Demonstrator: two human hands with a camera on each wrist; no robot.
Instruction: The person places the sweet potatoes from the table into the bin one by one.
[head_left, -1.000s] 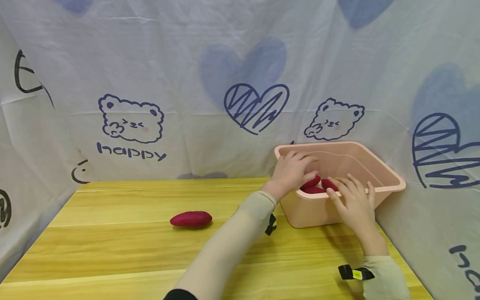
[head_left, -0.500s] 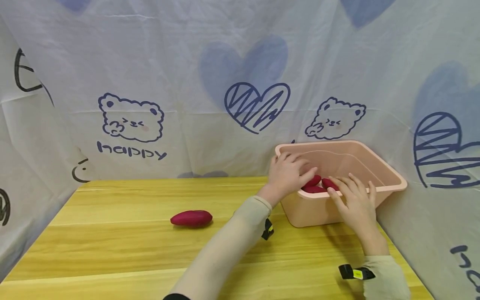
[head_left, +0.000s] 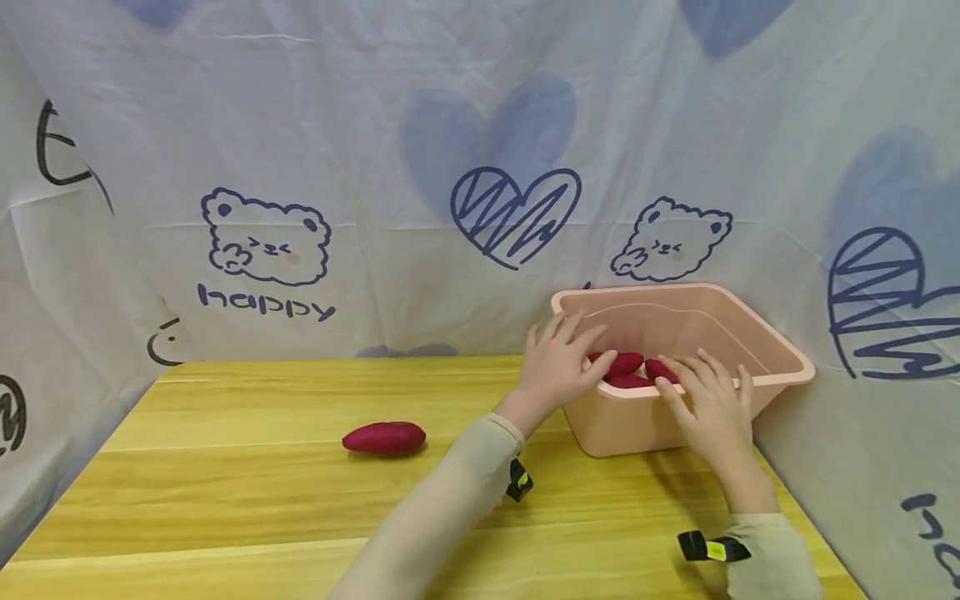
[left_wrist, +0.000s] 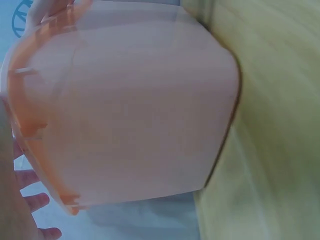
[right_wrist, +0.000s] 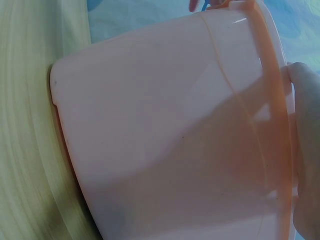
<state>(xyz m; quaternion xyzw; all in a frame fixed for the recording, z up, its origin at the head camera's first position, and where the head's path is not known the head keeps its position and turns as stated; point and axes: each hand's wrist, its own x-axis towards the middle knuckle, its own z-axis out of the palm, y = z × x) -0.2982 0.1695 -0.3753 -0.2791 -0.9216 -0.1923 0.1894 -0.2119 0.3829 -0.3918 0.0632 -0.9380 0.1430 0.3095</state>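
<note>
A pink plastic bin (head_left: 622, 425) stands at the table's right, several dark red sweet potatoes (head_left: 624, 363) lying inside. My left hand (head_left: 555, 362) is over the bin's left rim, fingers spread and nothing in them. In the left wrist view, its fingertips (left_wrist: 37, 201) show past the rim beside the bin's outer wall. My right hand (head_left: 708, 408) rests at the near rim, its fingers loosely bent over the edge close to the sweet potatoes. The right wrist view shows part of that hand (right_wrist: 306, 150) along the rim. Another sweet potato (head_left: 384, 438) lies alone on the table, left of the bin.
The wooden table (head_left: 225, 500) reaches back to a white cloth (head_left: 390, 275) printed with hearts and bears. That cloth also hangs close along the bin's right side. Each sleeve has a black strap (head_left: 712, 547) at the wrist.
My left hand has drawn back leftward from inside the bin to its left rim, uncovering more of a sweet potato there. The right hand has stayed at the near rim.
</note>
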